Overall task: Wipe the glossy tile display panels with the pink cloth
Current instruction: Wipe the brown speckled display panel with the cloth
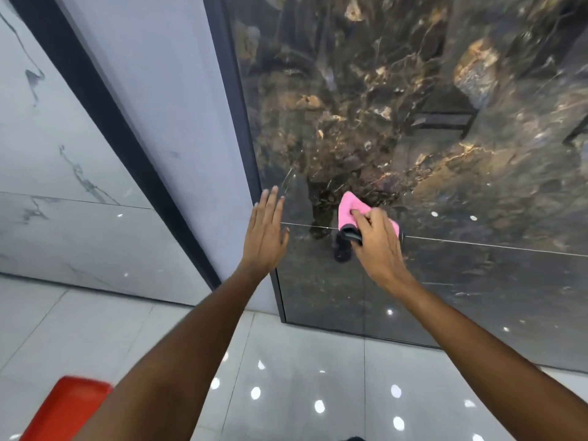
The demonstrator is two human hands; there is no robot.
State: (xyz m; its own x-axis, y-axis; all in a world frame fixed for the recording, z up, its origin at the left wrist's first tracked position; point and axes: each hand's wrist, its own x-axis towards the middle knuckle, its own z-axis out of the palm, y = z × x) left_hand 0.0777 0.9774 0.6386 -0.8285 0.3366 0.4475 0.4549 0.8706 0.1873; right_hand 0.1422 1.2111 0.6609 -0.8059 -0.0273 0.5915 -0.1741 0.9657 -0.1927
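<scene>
We hold the pink cloth (348,206) bunched in our right hand (378,246), fingers curled around it, pressed to the dark marble panel (445,138) near its left edge, right at the horizontal joint (477,245). Something dark is tucked under that hand too; we cannot tell what. Our left hand (265,235) is flat, fingers straight, holding nothing, against the panel's left edge by the dark frame (251,154).

Risks: the bare left palm may leave prints on the gloss. The bunched cloth covers little, so streaks and missed strips are likely.

Two hands (265,232), one pink cloth (348,210), three panels (445,122).
</scene>
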